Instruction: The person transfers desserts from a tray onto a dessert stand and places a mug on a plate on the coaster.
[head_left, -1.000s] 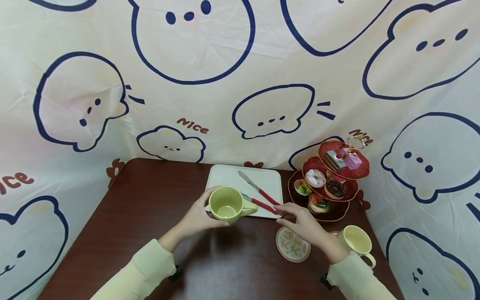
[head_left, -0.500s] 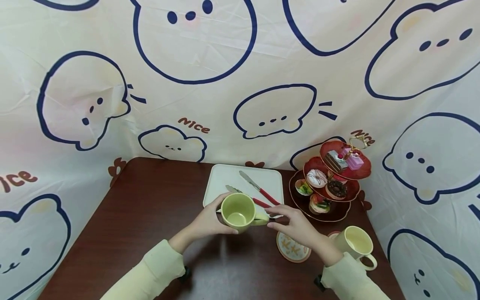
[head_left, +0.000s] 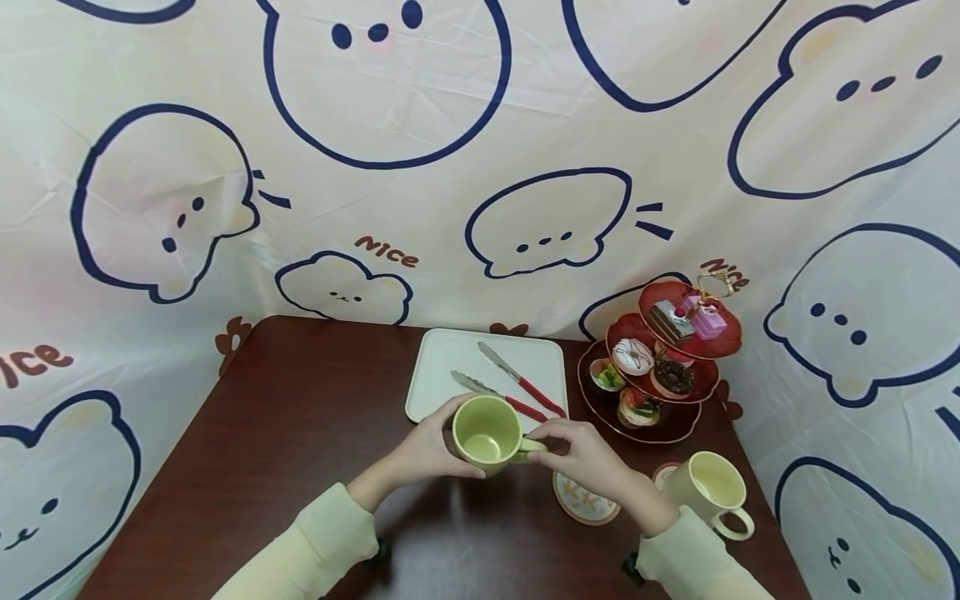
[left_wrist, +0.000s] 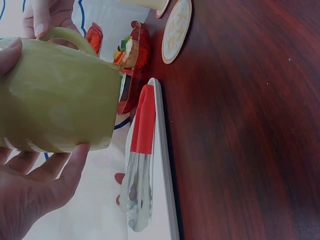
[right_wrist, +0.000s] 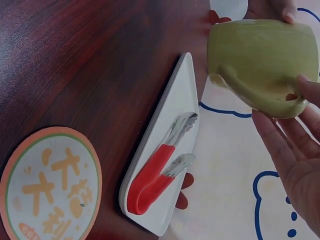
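Observation:
A yellow-green mug is held above the table, its opening facing the head camera. My left hand grips its body from the left, thumb and fingers on opposite sides in the left wrist view. On the other side, my right hand pinches the mug's handle. Behind the mug, red-handled metal tongs lie spread on a white rectangular tray. A round coaster with orange lettering lies on the table below my right hand, which partly covers it in the head view.
A three-tier red cake stand with pastries stands at the back right. Near the right edge, a second yellow-green mug sits by another coaster, partly hidden. The dark wooden table meets a patterned cloth backdrop.
My left hand has carried the mug rightward. My right hand, apart from it a second ago, has shifted slightly left and now pinches the handle. More of the tongs shows on the tray.

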